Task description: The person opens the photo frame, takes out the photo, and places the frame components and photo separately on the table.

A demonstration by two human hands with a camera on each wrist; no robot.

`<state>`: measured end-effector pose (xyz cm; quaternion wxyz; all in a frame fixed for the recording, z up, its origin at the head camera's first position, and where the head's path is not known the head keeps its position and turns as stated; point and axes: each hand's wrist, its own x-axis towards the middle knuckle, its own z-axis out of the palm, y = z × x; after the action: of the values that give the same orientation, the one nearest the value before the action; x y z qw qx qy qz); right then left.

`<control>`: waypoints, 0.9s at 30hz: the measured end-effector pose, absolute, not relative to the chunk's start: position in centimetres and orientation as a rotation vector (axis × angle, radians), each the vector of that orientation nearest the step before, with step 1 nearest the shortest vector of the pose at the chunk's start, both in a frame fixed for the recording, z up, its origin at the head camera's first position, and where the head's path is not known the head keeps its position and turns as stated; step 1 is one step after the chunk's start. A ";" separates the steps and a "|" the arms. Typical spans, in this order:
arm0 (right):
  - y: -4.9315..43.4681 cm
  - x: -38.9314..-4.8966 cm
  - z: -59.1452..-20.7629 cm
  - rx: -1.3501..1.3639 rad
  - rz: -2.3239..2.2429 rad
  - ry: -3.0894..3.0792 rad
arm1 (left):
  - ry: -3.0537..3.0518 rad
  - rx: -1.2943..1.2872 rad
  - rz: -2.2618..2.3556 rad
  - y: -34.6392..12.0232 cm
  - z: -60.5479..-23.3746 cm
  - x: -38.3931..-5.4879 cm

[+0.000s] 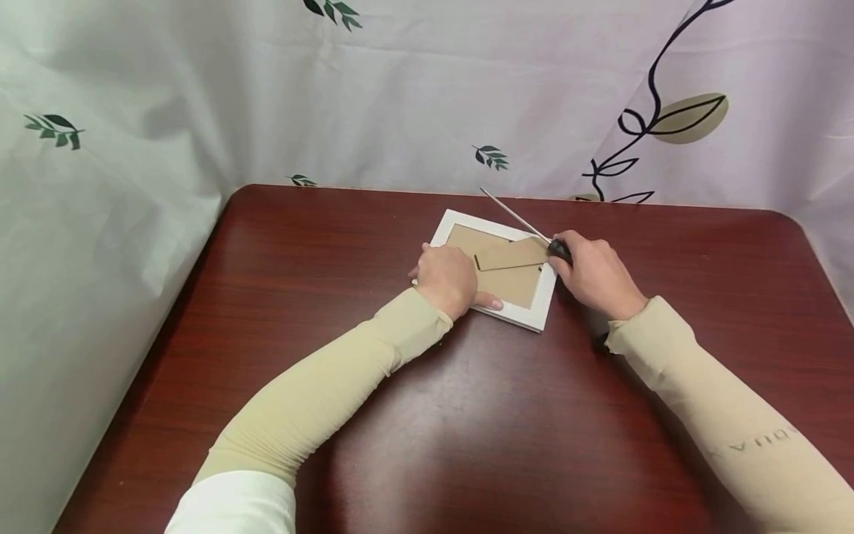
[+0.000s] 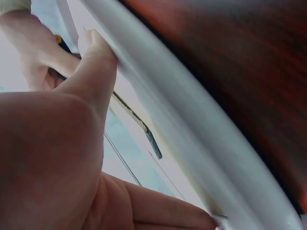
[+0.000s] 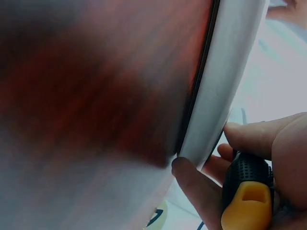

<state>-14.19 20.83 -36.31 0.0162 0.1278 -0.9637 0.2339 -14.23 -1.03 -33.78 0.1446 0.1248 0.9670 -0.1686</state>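
Note:
A white picture frame (image 1: 527, 315) lies face down, its brown backing board (image 1: 510, 285) and fold-out stand (image 1: 510, 256) upward. My left hand (image 1: 448, 280) holds the frame by its left side, the thumb on the near rim and the fingers toward the left edge. My right hand (image 1: 597, 276) grips a screwdriver (image 1: 560, 251) by its black and yellow handle, seen close in the right wrist view. The metal shaft points away to the upper left, over the frame's far rim. Fingertips of the right hand touch the frame's right edge.
The dark red wooden table (image 1: 467, 430) has rounded far corners. Behind and to the left hangs a white curtain (image 1: 414, 96) with leaf prints. A small black object (image 1: 602, 343) shows partly beside the right cuff.

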 end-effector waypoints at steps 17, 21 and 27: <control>21.6 -16.8 -35.1 0.571 0.723 -3.140 | 2.828 0.146 -0.376 1.3 -34.2 -12.0; 21.4 -17.0 -35.2 0.580 0.710 -3.131 | 2.843 0.127 -0.383 1.8 -34.4 -11.5; 20.7 -16.9 -35.5 0.562 0.695 -3.085 | 2.886 0.145 -0.433 2.0 -34.6 -11.0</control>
<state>-16.86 20.67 -35.53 -0.0350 0.1747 -0.9599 0.2163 -11.00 1.97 -34.64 0.1094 0.0493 0.9818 -0.1474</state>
